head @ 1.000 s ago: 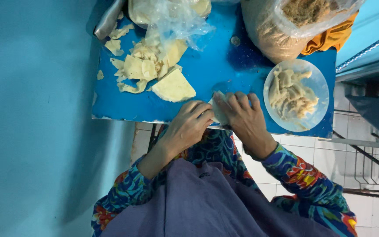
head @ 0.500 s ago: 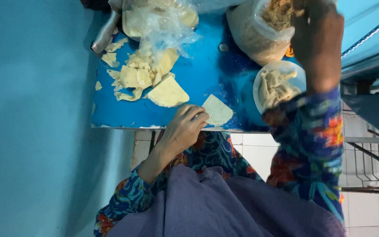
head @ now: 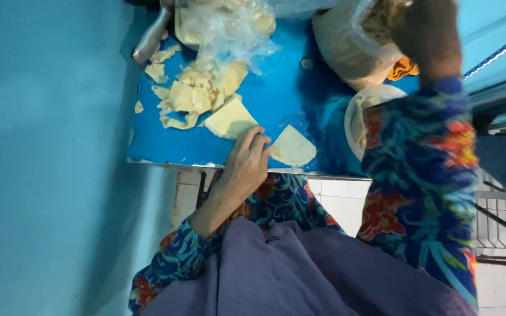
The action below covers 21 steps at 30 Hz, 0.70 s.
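My left hand [head: 247,164] rests at the near edge of the blue table [head: 282,93], its fingertips touching a pale triangular dough sheet [head: 291,147] that lies flat. A second triangular sheet [head: 229,120] lies just beyond the hand. My right hand [head: 426,32] is raised at the far right, at the mouth of a plastic bag of brownish crumbly filling [head: 346,55]; its fingers are blurred and partly hidden. My patterned sleeve covers part of a white plate [head: 358,108].
A heap of pale dough pieces [head: 191,93] lies under a crumpled clear plastic bag [head: 229,29]. A metal cylinder [head: 150,38] lies at the far left corner. An orange cloth [head: 402,69] sits by the filling bag. A blue wall runs along the left; tiled floor shows below.
My right hand has left the dough sheet and lifted up to the filling bag. The left hand stays by the sheet, which now lies uncovered.
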{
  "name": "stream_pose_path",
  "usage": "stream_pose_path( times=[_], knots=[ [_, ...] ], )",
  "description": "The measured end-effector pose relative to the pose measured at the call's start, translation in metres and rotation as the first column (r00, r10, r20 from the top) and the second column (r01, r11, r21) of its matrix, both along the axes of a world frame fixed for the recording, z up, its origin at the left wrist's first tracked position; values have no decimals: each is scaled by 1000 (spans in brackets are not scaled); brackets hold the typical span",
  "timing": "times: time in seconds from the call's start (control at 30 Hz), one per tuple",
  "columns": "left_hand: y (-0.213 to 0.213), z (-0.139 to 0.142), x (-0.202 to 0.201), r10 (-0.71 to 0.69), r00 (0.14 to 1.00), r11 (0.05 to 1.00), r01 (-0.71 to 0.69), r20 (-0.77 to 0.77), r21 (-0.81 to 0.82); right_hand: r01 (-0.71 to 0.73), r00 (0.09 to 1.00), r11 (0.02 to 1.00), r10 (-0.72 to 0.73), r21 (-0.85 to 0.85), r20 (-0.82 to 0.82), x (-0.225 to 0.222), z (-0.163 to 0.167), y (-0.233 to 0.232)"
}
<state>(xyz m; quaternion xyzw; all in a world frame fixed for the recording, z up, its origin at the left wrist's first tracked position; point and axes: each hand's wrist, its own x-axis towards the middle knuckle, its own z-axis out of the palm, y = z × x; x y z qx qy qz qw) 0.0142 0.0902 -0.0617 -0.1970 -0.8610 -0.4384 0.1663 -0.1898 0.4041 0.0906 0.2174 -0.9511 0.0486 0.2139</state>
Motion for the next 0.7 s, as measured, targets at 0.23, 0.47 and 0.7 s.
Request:
stream_pose_path(
  times=[0.23,0.47,0.7],
  knots=[
    [11,-6,1,67,997,996,-66,24,-52,60,919,955,61,-290,389,129,38,-42],
    [11,-1,1,69,996,993,-64,53,-100,-26,754,854,358,-519,551,173,-67,-118],
    [8,8,0,45,989,997,-36,144,-65,-322,919,914,364,-246,153,206,-112,-101]
  ],
)
